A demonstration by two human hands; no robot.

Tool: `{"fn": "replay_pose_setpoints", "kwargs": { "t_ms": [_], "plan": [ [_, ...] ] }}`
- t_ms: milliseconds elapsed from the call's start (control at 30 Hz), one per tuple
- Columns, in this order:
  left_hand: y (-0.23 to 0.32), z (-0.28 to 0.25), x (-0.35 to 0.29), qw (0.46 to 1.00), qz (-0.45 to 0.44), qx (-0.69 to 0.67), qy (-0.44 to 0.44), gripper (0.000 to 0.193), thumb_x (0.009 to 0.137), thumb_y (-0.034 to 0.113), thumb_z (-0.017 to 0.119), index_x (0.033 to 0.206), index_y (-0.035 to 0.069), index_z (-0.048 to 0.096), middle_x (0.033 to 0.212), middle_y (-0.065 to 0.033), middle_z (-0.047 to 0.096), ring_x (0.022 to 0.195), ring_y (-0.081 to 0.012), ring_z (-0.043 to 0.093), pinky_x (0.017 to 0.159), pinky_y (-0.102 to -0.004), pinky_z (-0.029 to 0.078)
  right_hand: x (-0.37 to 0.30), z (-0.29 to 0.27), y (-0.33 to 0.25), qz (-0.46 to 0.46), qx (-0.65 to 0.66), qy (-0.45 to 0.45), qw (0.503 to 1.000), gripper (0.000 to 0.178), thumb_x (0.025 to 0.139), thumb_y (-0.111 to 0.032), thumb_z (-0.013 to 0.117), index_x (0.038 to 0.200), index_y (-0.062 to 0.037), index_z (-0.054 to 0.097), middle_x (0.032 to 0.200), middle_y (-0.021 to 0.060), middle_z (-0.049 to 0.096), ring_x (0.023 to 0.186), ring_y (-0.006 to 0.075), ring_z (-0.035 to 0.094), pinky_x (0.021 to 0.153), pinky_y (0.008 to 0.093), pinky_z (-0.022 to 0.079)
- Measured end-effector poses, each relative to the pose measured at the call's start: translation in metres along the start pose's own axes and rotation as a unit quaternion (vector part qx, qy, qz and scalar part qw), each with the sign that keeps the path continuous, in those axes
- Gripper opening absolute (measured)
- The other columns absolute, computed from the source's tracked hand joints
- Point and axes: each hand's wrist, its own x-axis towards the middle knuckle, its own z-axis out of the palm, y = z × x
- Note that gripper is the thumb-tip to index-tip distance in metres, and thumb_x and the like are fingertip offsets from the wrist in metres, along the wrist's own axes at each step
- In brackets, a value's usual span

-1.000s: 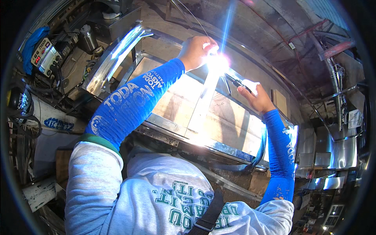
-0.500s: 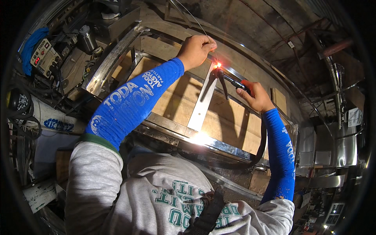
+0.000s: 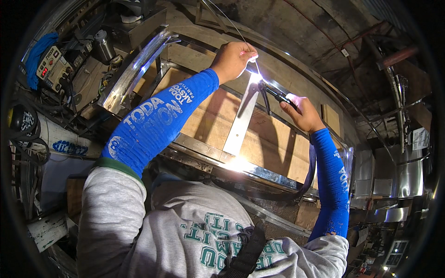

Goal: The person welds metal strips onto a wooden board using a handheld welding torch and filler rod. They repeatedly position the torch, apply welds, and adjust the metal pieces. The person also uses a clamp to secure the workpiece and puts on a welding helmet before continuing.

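Pinched in the fingers of my left hand [image 3: 232, 61] is a thin filler rod [image 3: 230, 22], its lower end reaching a bright white arc. My right hand [image 3: 303, 113] is closed around a black welding torch [image 3: 277, 95], whose tip points at that same arc. The glow sits where the far end of a flat metal strip [image 3: 238, 127] meets the far rail of a shiny metal frame [image 3: 282, 89]. The strip spans the frame from far rail to near rail, over wooden boards [image 3: 271, 134]. Glare hides the joint itself.
A dark cable [image 3: 309, 178] hangs from my right hand and loops along the frame's near side. A welding machine [image 3: 52, 68] with a lit display stands at the far left, near a metal tumbler [image 3: 104, 46]. Metal sheets [image 3: 410, 173] lean at the right.
The small orange-red glow at the torch tip has become a bright white-blue arc, lighting the fingers and frame more strongly. Both hands stay almost in place.
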Motion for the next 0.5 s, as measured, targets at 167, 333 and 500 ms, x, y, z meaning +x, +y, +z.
{"fn": "replay_pose_setpoints", "kwargs": {
  "t_ms": [167,333,500],
  "plan": [
    [0.016,-0.004,0.001,0.997,-0.05,-0.053,-0.016,0.015,0.1,0.012,0.068,0.103,0.0,0.077,0.099,-0.0118,0.078,0.091,-0.0186,0.074,0.084,-0.0321,0.057,-0.012,0.007,-0.002,-0.036,-0.002,0.078,0.996,0.049,0.1,-0.05,0.062,0.107,-0.0018,0.069,0.076,0.0198,0.064,0.066,0.0309,0.056,0.066,0.0442,0.046],
    [-0.007,0.004,0.026,0.982,0.004,-0.173,0.08,0.008,0.094,0.005,0.071,0.095,-0.002,0.075,0.085,-0.0089,0.076,0.08,-0.0143,0.07,0.077,-0.0305,0.057,-0.016,0.012,0.019,-0.025,0.149,0.097,0.984,0.05,0.091,-0.04,0.079,0.113,0.0038,0.068,0.083,0.0112,0.068,0.082,0.0199,0.064,0.08,0.0376,0.052],
    [0.052,-0.077,0.06,0.977,0.046,-0.122,0.168,0.016,0.098,0.013,0.07,0.091,0.0,0.076,0.084,-0.0063,0.077,0.078,-0.0127,0.069,0.072,-0.0305,0.055,-0.037,-0.027,-0.051,-0.056,0.051,0.179,0.981,0.035,0.084,0.003,0.071,0.117,0.0008,0.059,0.091,0.0063,0.066,0.087,0.0135,0.062,0.077,0.0303,0.051]
  ]
}}
